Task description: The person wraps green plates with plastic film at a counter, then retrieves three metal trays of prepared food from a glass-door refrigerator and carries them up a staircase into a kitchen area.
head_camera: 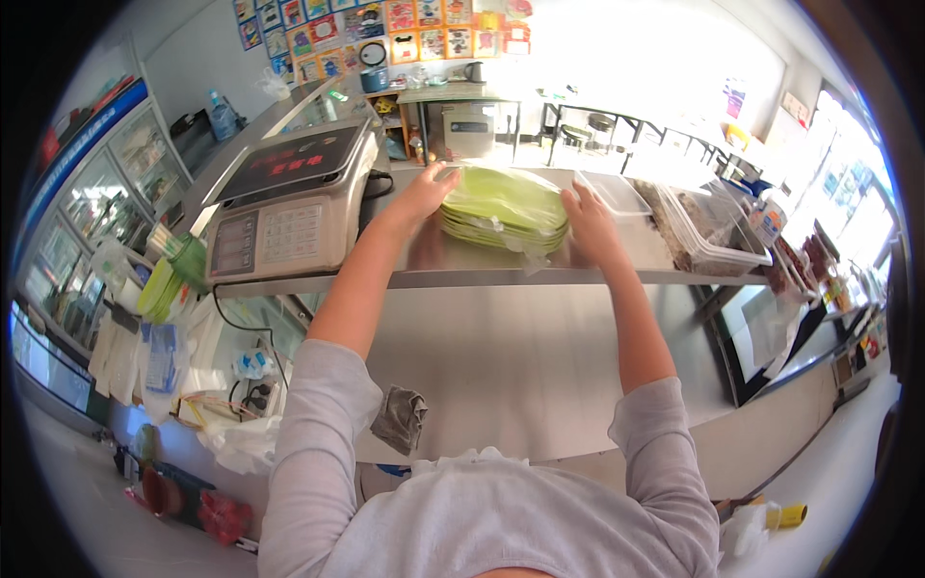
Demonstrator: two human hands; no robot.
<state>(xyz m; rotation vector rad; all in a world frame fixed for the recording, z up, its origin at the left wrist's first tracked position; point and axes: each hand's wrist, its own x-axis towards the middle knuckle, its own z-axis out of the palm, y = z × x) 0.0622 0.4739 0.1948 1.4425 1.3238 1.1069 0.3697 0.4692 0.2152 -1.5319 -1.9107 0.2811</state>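
Observation:
A stack of green oval plates [506, 206], covered with thin clear plastic, rests on the raised steel shelf [491, 277] before me. My left hand [428, 189] is at the stack's left end, fingers at its upper edge. At the right end, my right hand [589, 213] has its fingers spread along the side. Whether either hand bears any of the stack's weight cannot be told. A clear plastic container [614, 193] stands just beyond my right hand.
A weighing scale [289, 224] stands left on the shelf. Clear tubs [712, 231] sit to the right. Below lie a steel worktop [506, 361] and a grey cloth [401, 417]. A green holder with chopsticks [186, 260] and more green plates [155, 292] are at far left.

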